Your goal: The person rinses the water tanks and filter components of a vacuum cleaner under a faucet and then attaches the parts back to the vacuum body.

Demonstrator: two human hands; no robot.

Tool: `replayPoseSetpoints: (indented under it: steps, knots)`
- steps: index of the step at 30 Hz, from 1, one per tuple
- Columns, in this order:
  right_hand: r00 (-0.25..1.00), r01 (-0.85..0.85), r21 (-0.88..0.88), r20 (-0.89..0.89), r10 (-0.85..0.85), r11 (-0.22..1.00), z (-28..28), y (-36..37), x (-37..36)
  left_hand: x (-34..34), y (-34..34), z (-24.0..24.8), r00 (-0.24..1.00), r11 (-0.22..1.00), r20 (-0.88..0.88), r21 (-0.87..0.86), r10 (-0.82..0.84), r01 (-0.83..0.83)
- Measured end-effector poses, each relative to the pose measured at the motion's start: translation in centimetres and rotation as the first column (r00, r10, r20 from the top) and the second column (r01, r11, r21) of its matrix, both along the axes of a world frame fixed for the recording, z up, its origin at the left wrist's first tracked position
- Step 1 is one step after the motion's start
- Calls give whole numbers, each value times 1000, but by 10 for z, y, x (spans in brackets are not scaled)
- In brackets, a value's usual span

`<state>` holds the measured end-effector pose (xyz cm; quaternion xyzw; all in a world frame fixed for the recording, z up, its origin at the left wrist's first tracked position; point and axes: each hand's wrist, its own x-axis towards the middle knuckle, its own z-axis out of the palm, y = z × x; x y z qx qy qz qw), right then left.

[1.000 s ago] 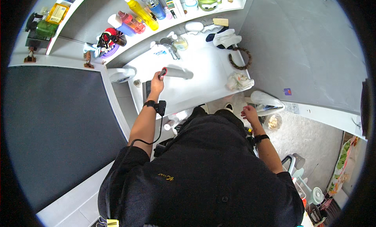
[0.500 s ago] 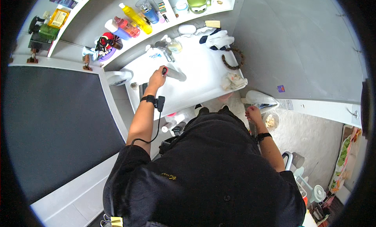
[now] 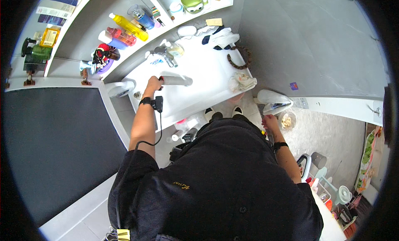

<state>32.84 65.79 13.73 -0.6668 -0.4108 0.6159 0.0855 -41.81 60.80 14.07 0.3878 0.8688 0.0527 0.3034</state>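
Note:
My left hand (image 3: 154,84) is closed round the dark handle of a lint roller (image 3: 178,80). The roller's pale grey cylinder points to the right over the white sink (image 3: 195,97), apart from the faucet (image 3: 165,58) behind it. Low at my right side, my right hand (image 3: 271,122) has its fingers curled; whether anything is inside them is hidden. Closest to it are a clear bowl (image 3: 286,120) of pale pieces and a white plastic jug (image 3: 272,97).
A shelf (image 3: 151,36) of bottles curves behind the sink. White and dark cloths (image 3: 222,37), a brown braided band (image 3: 239,66) and a crumpled cloth (image 3: 242,82) lie along the sink's right side. A grey panel (image 3: 307,45) stands at right, a dark-topped cabinet (image 3: 62,145) at left.
My left hand and the lint roller have shifted a little left in the picture, and the roller now lies more level. The whole scene has slid slightly left. My right hand stays low, fingers curled.

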Motion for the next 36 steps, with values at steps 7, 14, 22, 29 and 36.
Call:
replayPoseSetpoints:
  steps: [7,14,22,29,36]
  knots:
    - [992,123,-48,4,-123,991,-18,-16,29,48,-12,-9,707,873,600,31,374,-487]
    - [991,67,-80,121,-57,995,-6,-21,33,102,5,-17,500,770,764,6,409,-638]
    - [983,36,-150,184,-8,988,4,-28,42,97,20,-38,518,763,782,86,347,-640]
    - [975,103,-150,211,-70,983,-2,-44,58,82,34,-41,451,810,836,12,314,-586]
    - [975,99,-146,212,-66,984,3,-48,48,50,27,-64,281,784,890,-124,359,-608]
